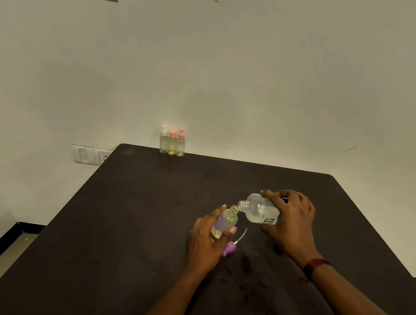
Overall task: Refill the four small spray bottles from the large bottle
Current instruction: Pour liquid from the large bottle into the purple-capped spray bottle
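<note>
The left hand [206, 239] grips the open small bottle [225, 221]; the right hand [291, 221] holds the large bottle [261, 209] tipped at its 2 o'clock, mouths touching. A slight slip could spill liquid onto the table [139, 227]. 3 capped bottles [172, 142] wait at 11 o'clock.

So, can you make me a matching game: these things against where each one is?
1 large bottle
2 uncapped small bottle
3 purple spray top
4 three capped spray bottles

A lying on the table
B standing at the far edge
C tilted in the right hand
D held in the left hand

Pairs: 1-C, 2-D, 3-A, 4-B
</note>
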